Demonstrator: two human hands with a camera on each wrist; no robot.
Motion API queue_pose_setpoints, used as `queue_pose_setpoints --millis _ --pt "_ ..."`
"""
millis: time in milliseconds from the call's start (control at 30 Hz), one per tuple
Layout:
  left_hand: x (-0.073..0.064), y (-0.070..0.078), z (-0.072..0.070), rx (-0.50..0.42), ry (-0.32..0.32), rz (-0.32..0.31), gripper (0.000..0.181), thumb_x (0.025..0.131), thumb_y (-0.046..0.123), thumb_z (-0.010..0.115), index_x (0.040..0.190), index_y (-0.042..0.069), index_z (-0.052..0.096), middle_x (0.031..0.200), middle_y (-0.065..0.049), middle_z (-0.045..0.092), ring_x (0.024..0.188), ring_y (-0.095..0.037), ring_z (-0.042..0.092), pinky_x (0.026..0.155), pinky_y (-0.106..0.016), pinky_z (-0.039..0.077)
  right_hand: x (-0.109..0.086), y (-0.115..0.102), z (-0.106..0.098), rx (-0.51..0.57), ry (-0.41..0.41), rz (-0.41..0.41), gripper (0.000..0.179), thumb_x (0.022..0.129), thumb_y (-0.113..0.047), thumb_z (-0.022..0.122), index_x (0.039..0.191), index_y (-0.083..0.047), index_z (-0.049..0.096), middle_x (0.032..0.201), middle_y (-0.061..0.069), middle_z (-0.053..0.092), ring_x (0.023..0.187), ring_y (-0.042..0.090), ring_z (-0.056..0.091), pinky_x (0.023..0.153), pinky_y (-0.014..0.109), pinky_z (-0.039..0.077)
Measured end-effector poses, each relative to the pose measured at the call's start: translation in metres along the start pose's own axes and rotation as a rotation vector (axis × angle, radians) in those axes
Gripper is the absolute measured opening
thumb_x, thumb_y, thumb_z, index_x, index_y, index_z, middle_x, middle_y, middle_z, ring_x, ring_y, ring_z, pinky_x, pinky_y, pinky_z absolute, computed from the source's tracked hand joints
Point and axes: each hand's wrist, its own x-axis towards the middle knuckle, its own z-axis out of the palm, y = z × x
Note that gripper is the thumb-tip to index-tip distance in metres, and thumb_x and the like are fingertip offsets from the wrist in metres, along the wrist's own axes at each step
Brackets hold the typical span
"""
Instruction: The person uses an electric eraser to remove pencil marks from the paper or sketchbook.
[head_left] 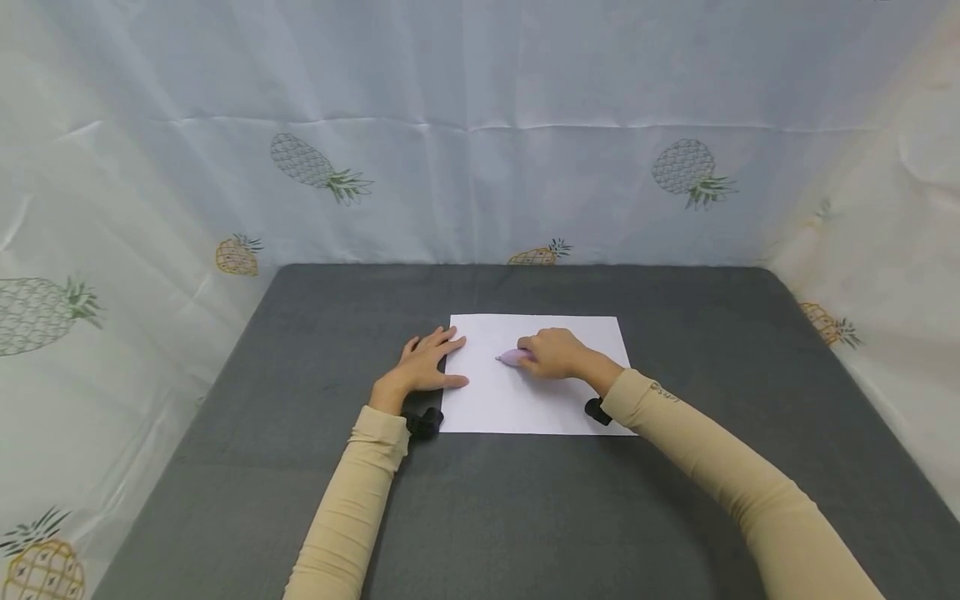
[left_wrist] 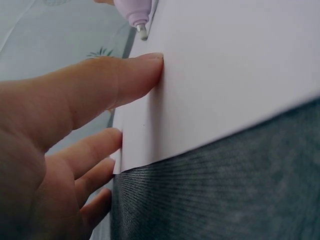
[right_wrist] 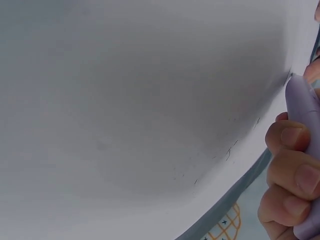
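Note:
My right hand [head_left: 558,354] grips a lilac electric eraser [head_left: 513,357], its fingers curled round the thick body in the right wrist view. The eraser's narrow pale tip points left, right at the surface of a white sheet of paper [head_left: 525,410]. My left hand [head_left: 427,365] lies spread along the sheet's left edge, thumb and fingertips resting on the paper. In the left wrist view the eraser's collared tip [left_wrist: 142,33] shows just beyond the left thumb. Short dark marks and specks [right_wrist: 228,151] lie on the paper near the right hand.
The sheet lies on a dark grey table [head_left: 495,508]. A white curtain [head_left: 480,192] printed with pineapples hangs behind the table and along both sides. Black wrist devices [head_left: 424,423] sit by the cuffs of both beige sleeves, close over the sheet's lower corners.

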Motion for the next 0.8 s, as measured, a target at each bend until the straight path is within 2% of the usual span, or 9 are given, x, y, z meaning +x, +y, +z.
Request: queue_pose_setpoints --millis 133,433,800 --pt "-0.0004 0.0011 -0.0007 0.001 0.0 -0.001 0.077 0.088 0.043 0.064 0.152 0.014 0.031 0.164 -0.01 0.018 0.153 -0.033 0.011 0.121 -0.062 0.005 0.0004 -0.0007 0.0 0.003 -0.001 0.007 0.025 0.091 -0.026 0.056 0.103 -0.007 0.067 0.071 0.005 0.061 0.062 0.015 0.044 0.056 0.025 0.03" --pt "-0.0008 0.0008 0.0011 -0.004 -0.005 -0.009 0.078 0.088 0.044 0.064 0.152 0.015 0.03 0.164 -0.009 0.018 0.154 -0.032 0.01 0.122 -0.061 0.004 0.0002 0.0009 -0.0028 0.023 -0.056 0.036 0.028 0.092 -0.028 0.054 0.107 -0.007 0.067 0.076 0.004 0.062 0.066 0.015 0.046 0.058 0.026 0.032" --pt "-0.002 0.0019 -0.0009 -0.009 -0.007 0.0 0.078 0.088 0.044 0.064 0.152 0.015 0.03 0.164 -0.01 0.018 0.154 -0.032 0.01 0.121 -0.061 0.005 -0.0039 0.0042 -0.0028 0.028 -0.036 0.029 0.025 0.092 -0.028 0.055 0.103 -0.008 0.066 0.073 0.004 0.06 0.065 0.015 0.045 0.057 0.025 0.031"
